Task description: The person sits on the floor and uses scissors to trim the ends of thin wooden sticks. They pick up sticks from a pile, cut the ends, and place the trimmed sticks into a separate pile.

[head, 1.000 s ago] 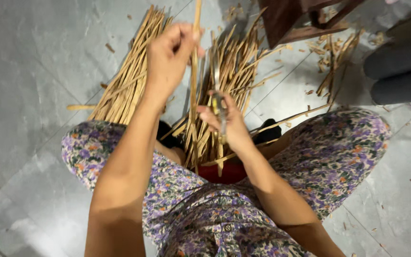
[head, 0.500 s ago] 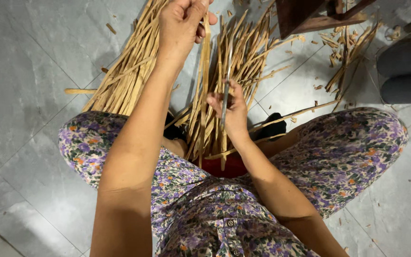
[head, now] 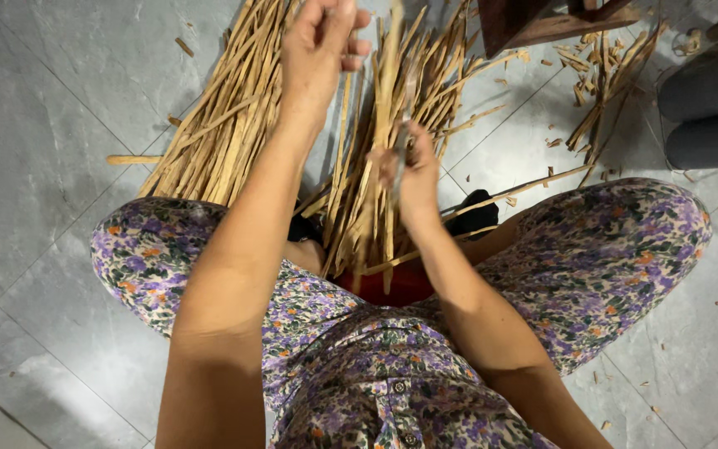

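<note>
A long, thin, tan bamboo strip point(head: 390, 125) stands nearly upright over the lap. The left hand point(head: 322, 46) pinches its far upper end; the right hand point(head: 413, 175), closed around a small blade, grips it lower, nearer the body.

Left hand point(head: 319, 51) higher up the strip point(head: 390, 108)
</note>
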`<state>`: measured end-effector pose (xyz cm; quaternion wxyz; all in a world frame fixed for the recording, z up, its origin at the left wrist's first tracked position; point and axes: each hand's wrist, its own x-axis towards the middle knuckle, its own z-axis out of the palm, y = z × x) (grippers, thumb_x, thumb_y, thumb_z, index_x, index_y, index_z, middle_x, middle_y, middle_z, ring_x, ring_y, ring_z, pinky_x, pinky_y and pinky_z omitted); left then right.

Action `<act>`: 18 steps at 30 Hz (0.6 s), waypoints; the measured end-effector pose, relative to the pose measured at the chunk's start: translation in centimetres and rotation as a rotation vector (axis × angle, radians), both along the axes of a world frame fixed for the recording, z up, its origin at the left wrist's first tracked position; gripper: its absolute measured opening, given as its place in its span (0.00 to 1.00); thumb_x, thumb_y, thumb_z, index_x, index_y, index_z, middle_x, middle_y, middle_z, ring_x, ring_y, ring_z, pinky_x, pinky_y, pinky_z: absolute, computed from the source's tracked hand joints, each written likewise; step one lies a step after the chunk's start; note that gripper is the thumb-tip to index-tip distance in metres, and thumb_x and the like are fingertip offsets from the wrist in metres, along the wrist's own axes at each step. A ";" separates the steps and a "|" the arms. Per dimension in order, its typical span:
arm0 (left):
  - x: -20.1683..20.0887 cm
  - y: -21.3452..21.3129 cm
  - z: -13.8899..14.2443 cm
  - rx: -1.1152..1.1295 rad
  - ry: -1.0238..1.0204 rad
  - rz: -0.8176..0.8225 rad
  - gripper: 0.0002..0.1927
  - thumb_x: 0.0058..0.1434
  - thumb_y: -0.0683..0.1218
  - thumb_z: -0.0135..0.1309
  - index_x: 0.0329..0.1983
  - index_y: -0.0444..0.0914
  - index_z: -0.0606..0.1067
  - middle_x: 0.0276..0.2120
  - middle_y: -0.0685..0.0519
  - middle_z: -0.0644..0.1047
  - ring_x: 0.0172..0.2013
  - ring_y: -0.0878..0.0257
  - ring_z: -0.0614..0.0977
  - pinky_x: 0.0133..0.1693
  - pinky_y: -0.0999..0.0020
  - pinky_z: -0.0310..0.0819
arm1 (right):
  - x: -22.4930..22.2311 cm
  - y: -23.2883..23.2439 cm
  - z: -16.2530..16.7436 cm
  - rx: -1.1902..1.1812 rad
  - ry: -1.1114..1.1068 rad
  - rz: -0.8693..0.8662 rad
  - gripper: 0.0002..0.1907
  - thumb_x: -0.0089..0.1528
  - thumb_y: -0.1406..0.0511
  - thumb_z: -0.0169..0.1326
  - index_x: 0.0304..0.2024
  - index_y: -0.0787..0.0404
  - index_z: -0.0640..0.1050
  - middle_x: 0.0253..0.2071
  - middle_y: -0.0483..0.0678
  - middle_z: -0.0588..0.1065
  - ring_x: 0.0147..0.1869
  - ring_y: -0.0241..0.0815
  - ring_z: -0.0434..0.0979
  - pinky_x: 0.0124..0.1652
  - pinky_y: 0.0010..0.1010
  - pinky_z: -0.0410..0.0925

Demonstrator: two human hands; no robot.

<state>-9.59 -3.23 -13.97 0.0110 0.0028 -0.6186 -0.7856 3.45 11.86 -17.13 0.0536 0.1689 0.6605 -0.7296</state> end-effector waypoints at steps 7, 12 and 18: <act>2.5 0.4 -7.8 -0.836 -0.510 -0.203 0.31 0.65 0.62 0.54 0.65 0.42 0.68 0.56 0.49 0.79 0.56 0.55 0.80 0.61 0.56 0.71 | -2.2 2.7 -2.6 0.337 -0.077 -0.097 0.23 0.61 0.72 0.59 0.59 0.57 0.71 0.41 0.51 0.82 0.34 0.35 0.80 0.30 0.27 0.69; 6.8 0.8 -11.0 -0.987 -0.821 -0.419 0.47 0.64 0.67 0.50 0.78 0.44 0.47 0.76 0.41 0.48 0.73 0.41 0.55 0.69 0.45 0.50 | -1.2 2.9 -4.2 0.811 -0.104 -0.029 0.26 0.57 0.74 0.62 0.59 0.62 0.73 0.47 0.59 0.80 0.51 0.50 0.81 0.50 0.37 0.71; 9.6 1.2 -12.8 -0.949 -0.857 -0.547 0.49 0.64 0.68 0.52 0.76 0.40 0.46 0.72 0.39 0.51 0.71 0.44 0.56 0.69 0.49 0.46 | -1.7 2.4 -3.9 0.666 -0.014 -0.040 0.26 0.58 0.74 0.62 0.59 0.64 0.72 0.47 0.57 0.81 0.50 0.48 0.83 0.48 0.35 0.72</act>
